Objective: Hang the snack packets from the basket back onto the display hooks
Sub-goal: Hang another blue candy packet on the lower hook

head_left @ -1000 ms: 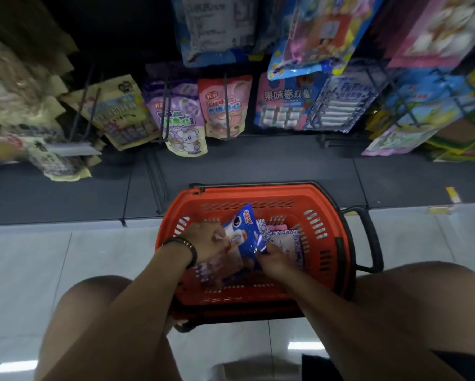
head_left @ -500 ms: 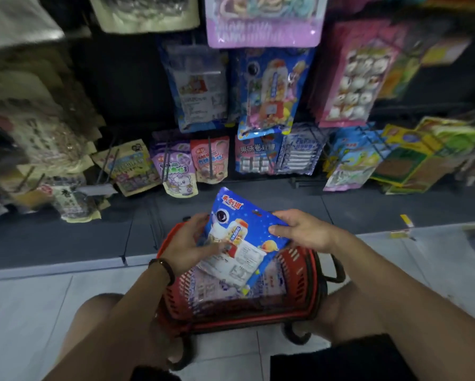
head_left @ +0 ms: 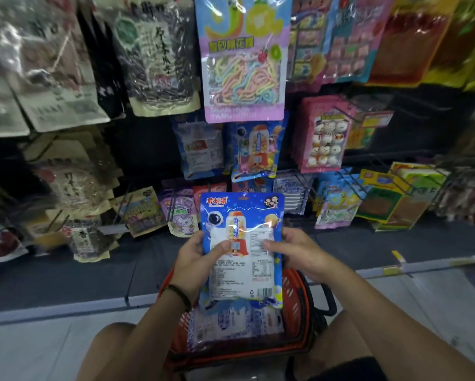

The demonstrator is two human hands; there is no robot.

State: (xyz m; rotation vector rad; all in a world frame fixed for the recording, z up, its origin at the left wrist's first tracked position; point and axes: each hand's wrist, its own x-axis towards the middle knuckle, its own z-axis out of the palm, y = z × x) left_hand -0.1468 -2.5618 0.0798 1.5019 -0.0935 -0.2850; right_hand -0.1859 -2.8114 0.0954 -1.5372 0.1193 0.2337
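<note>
I hold a blue snack packet [head_left: 240, 215] upright in front of me, above the red basket [head_left: 297, 295]. My left hand [head_left: 195, 255] grips its left edge with the thumb on the front. On the packet's right edge my right hand [head_left: 294, 253] grips it the same way. More packets [head_left: 239, 320] lie in the basket below. A matching blue packet [head_left: 254, 149] hangs on the display straight ahead, above the one I hold.
The display wall is full of hanging packets: a rainbow candy bag [head_left: 243, 59] at top centre, a pink marshmallow packet [head_left: 323, 138] to the right, seed bags [head_left: 159, 53] on the left. Bare wire hooks [head_left: 352, 185] stick out at lower right. A dark base shelf [head_left: 65, 273] runs along the floor.
Both hands lifted the blue packet out of the basket and turned it upright facing me. My view tilted up from the basket to the display wall.
</note>
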